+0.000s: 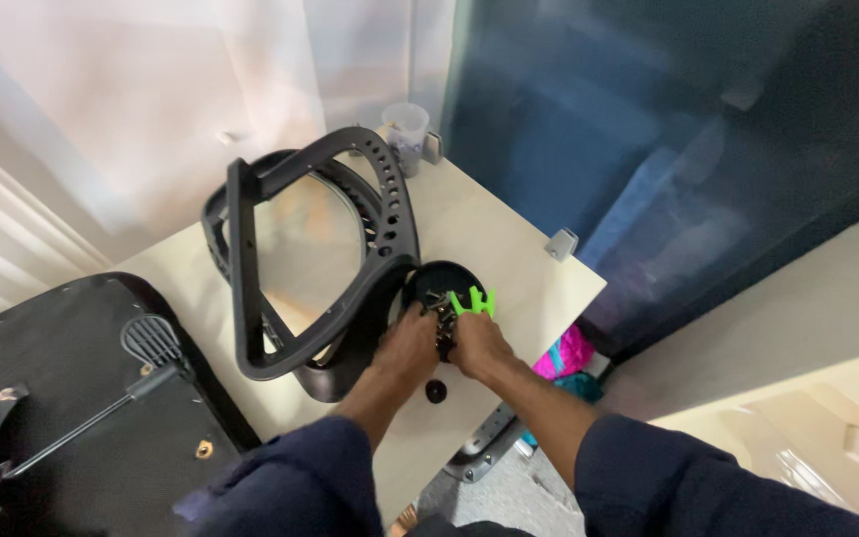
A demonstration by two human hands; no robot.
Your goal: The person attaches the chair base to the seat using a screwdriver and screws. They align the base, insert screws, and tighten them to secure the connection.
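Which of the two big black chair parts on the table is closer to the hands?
The open mesh-backed frame: both hands, left hand and right hand, work at its lower end. The solid seat base lies further left.

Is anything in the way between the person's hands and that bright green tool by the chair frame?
Nothing visible. The right hand already grips the green tool, and the left hand rests beside it against the black chair frame.

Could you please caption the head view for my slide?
Both hands, left hand and right hand, work a green-handled tool at a black chair frame on a pale table.
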